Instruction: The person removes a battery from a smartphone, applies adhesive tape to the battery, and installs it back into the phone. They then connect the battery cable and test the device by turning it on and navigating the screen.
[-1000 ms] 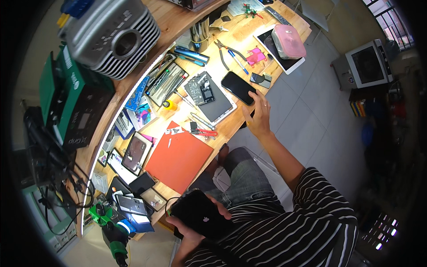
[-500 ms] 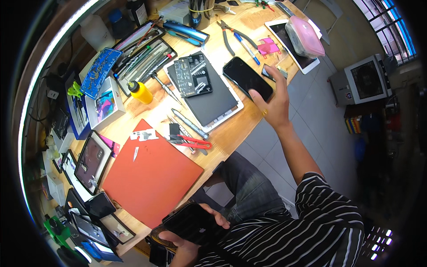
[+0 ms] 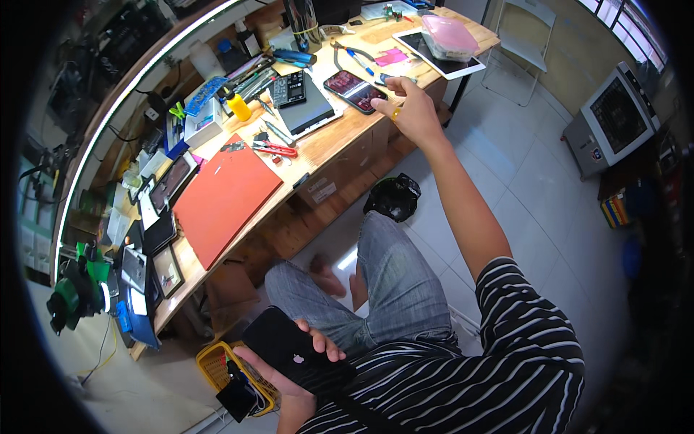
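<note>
Head view shows a person in a striped shirt seated beside a long wooden surface [image 3: 347,145], both hands busy with phones. The left hand [image 3: 278,377] is closed round a black phone [image 3: 296,351], fingers curled over one long side and the back of it turned up, held above the lap and well off the surface. The right hand [image 3: 416,116] reaches out to a second phone [image 3: 347,84], which lies face up near the front edge of the surface, toward its right end; reddish and pale patches show on its screen. The thumb is at that phone's nearest corner, and the other fingers are bent and parted from it; whether they grip anything cannot be told.

Just beyond the second phone lie a blue pen [image 3: 359,61], a pair of pliers [image 3: 337,52] and a pink piece [image 3: 392,56]. At the right end, a white-framed tablet [image 3: 442,69] carries a pink box [image 3: 450,37]. Left of the second phone, a dark flat panel [image 3: 312,112] has a smaller black part [image 3: 289,88] on top. Farther left stand a yellow bottle [image 3: 237,106] and a white box [image 3: 203,125]. An orange mat [image 3: 228,195] reaches the front edge, with a red-handled tool [image 3: 278,150] near its upper right corner. Below the surface's left end is a yellow basket [image 3: 211,359].
</note>
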The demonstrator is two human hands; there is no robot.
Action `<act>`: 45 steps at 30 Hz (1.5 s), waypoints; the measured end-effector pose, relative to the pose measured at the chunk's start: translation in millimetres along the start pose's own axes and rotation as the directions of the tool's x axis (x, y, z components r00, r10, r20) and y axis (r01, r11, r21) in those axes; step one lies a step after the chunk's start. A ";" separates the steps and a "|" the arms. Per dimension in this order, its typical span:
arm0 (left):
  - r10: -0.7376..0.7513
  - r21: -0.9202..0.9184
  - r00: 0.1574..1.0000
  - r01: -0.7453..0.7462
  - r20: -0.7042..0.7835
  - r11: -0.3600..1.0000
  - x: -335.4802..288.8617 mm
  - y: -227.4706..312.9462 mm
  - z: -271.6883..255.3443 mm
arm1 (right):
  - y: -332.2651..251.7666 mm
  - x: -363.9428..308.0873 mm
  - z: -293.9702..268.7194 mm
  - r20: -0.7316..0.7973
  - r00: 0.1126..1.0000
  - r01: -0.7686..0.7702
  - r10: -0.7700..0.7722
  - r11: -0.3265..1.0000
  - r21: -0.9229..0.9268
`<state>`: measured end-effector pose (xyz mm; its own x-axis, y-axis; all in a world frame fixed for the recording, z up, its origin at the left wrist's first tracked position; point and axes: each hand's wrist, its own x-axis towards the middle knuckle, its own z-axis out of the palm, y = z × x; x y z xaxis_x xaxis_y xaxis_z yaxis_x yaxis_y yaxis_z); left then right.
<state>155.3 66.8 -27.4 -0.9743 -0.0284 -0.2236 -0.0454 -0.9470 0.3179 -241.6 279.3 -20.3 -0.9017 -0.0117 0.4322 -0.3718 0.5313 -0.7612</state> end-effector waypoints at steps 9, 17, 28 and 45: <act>-0.028 0.048 0.985 0.020 0.170 0.999 9.2 -8.4 -2.5 | -64.4 -132.5 -1.1 0.315 0.946 -0.183 -0.074 0.682 0.708; -0.135 0.049 0.950 0.127 0.280 0.991 56.6 -31.2 -1.3 | 16.6 -285.6 -45.5 0.790 0.604 -0.594 0.102 0.719 0.361; 0.002 0.219 0.985 -0.041 0.174 0.975 8.1 -56.7 35.3 | -47.9 -292.2 -25.4 0.889 -0.164 -0.015 -0.428 0.902 0.432; 0.122 0.199 0.985 -0.145 0.125 0.969 -73.1 -73.5 10.7 | -68.7 -354.6 -43.3 0.882 0.216 -0.323 -0.418 0.822 0.469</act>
<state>227.5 141.9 -24.5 -0.9925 -0.1032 -0.0661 0.0535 -0.8503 0.5235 113.3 283.6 -100.3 -0.2344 -0.9720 -0.0144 -0.1181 0.0432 -0.9921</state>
